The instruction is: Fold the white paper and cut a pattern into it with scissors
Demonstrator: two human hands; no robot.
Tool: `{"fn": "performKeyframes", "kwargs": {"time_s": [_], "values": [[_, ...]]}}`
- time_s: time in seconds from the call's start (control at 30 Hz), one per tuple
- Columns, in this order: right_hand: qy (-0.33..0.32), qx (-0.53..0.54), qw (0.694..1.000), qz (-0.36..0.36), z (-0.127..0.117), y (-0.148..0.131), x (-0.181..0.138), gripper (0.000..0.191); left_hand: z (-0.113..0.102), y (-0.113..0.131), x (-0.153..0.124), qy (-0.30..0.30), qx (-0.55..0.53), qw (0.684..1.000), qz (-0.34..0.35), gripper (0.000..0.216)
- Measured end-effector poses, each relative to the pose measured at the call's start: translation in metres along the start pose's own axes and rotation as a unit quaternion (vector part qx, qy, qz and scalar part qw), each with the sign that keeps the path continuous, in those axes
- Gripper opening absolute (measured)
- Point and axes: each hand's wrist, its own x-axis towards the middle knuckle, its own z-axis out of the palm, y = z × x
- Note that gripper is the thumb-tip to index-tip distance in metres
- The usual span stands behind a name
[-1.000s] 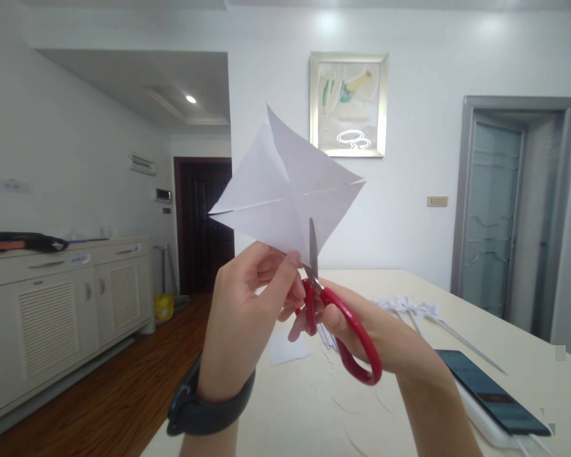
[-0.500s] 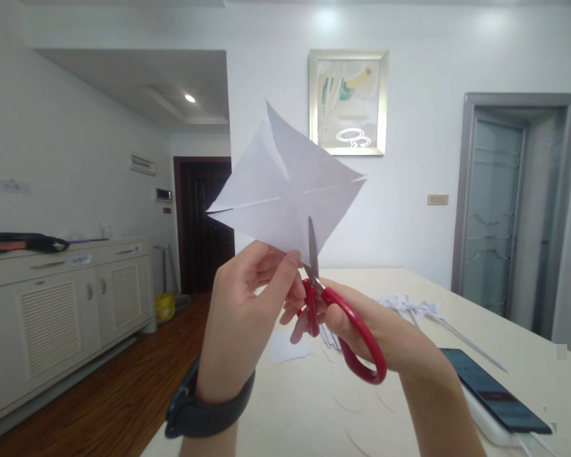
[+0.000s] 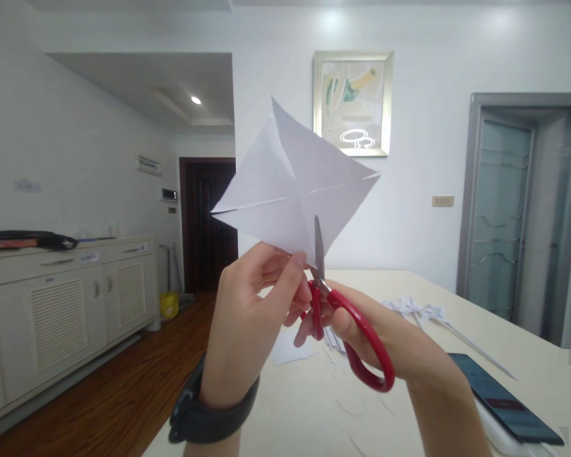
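Observation:
A square of white paper [image 3: 266,178], creased across its middle and slit at its left and right corners, is held up with a corner pointing down. My left hand [image 3: 261,304] pinches its lower edge between thumb and fingers. Red-handled scissors [image 3: 368,346] are in my right hand [image 3: 361,311], thumb and fingers in the handles. The blades stand parted at the paper's bottom corner, one in front of the sheet and the other mostly hidden behind it. A dark band [image 3: 214,412] is round my left wrist.
On the cream table [image 3: 290,406] lie a white sheet [image 3: 290,348], thin paper offcuts [image 3: 349,409], rolled paper sticks [image 3: 334,341] and a paper flower-like piece [image 3: 416,309] with a long stem. A phone [image 3: 507,400] rests at the right. A low cabinet [image 3: 71,317] stands left.
The whole view has shifted slightly, so everything sits a little further right. My hands, the paper and the scissors keep nearly the same pose, blades still parted.

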Motion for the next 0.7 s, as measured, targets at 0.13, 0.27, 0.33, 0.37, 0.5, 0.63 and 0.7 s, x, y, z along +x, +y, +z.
{"fn": "performKeyframes", "kwargs": {"time_s": [0.13, 0.27, 0.33, 0.37, 0.5, 0.63, 0.7], "values": [[0.011, -0.027, 1.0, 0.012, 0.0, 0.0002, 0.0003, 0.048, 0.0, -0.0005, 0.0002, 0.0, 0.001, 1.0, -0.001, 0.023], [0.002, -0.011, 1.0, -0.002, 0.0007, 0.0003, 0.0008, 0.042, -0.0001, -0.0013, -0.0002, 0.001, -0.002, 1.0, -0.005, 0.025], [-0.001, -0.017, 1.0, -0.012, 0.002, -0.0002, 0.0004, 0.039, -0.0003, -0.0017, -0.0008, 0.005, 0.0, 1.0, -0.004, 0.026], [0.001, -0.025, 1.0, -0.015, 0.0027, -0.0004, 0.0002, 0.039, -0.0005, -0.0019, -0.0011, 0.006, 0.001, 1.0, -0.003, 0.027], [0.013, -0.031, 0.999, -0.017, 0.0033, -0.0003, 0.0006, 0.036, -0.001, -0.002, -0.0017, 0.0, -0.005, 1.0, -0.008, 0.025], [0.009, -0.007, 1.0, -0.019, 0.0023, 0.0015, 0.0024, 0.035, -0.0009, -0.0015, -0.0011, 0.0, -0.003, 1.0, -0.011, 0.025], [0.008, -0.009, 1.0, -0.02, 0.003, 0.0016, 0.0027, 0.035, -0.0009, -0.0017, -0.001, -0.002, -0.001, 1.0, -0.009, 0.026]]}}
